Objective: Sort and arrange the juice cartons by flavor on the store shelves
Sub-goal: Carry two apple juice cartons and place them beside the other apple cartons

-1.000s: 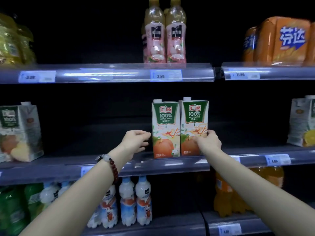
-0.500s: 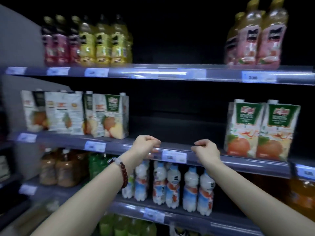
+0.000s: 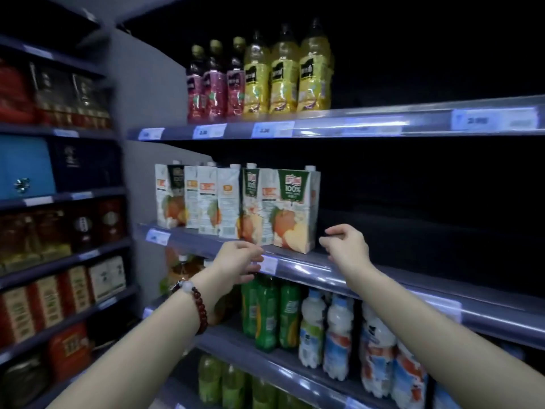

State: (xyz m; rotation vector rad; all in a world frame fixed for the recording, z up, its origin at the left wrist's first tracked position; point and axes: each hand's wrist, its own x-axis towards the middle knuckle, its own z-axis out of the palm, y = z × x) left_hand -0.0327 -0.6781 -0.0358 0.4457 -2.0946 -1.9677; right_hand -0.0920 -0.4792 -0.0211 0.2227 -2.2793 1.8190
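Several juice cartons (image 3: pixel 236 202) stand in an uneven row at the left end of the middle shelf (image 3: pixel 368 276), some facing sideways. The rightmost carton (image 3: pixel 295 211) shows a green 100% label and orange fruit. My left hand (image 3: pixel 236 261), with a bead bracelet on the wrist, hovers at the shelf's front edge below the row, fingers loosely curled and holding nothing. My right hand (image 3: pixel 345 246) is just right of the rightmost carton, fingers bent and apart, not touching it.
The upper shelf holds red and yellow bottles (image 3: pixel 259 78). Green and white bottles (image 3: pixel 295 320) stand on the lower shelf. A neighbouring rack (image 3: pixel 59 202) at the left carries boxes. To the right of the cartons the middle shelf is dark.
The view has swung left, away from the two apple cartons. Both hands left those cartons and moved over to the carton row at the left end of the shelf.
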